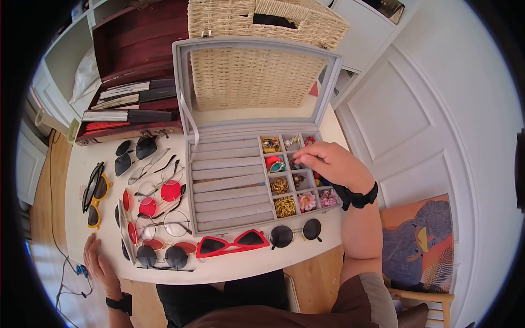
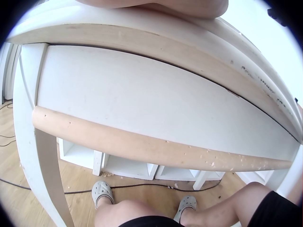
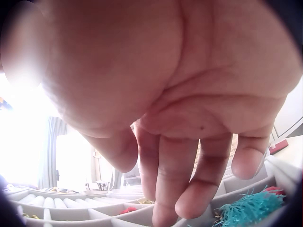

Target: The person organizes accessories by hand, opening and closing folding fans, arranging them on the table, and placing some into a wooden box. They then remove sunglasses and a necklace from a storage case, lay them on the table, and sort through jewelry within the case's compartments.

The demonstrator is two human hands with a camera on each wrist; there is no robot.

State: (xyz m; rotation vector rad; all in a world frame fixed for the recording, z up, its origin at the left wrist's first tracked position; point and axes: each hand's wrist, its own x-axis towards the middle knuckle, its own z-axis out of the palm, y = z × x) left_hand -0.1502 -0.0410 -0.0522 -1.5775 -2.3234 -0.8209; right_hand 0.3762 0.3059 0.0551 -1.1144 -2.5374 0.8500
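My right hand (image 1: 333, 164) reaches over the small compartments of a grey jewelry box (image 1: 229, 225), fingertips down at the middle column. In the right wrist view the fingers of this hand (image 3: 180, 165) point down, loosely bent, over a compartment; whatever lies under the fingertips is hidden. A teal fringed piece (image 3: 251, 208) lies beside them. Nearby compartments hold a red and teal piece (image 1: 275, 164), gold chains (image 1: 285, 206) and pink flower pieces (image 1: 307, 201). My left hand (image 1: 101, 265) rests on the table's left front edge, fingers extended; part of it (image 2: 156, 5) shows in the left wrist view.
Several glasses lie left of and before the box, including red-framed sunglasses (image 1: 232, 244) and yellow-framed ones (image 1: 94, 212). Behind stand a wicker basket (image 1: 251, 82) and an open dark red case (image 1: 136, 46). The box's glass lid stands raised. A chair (image 1: 421, 295) stands at right.
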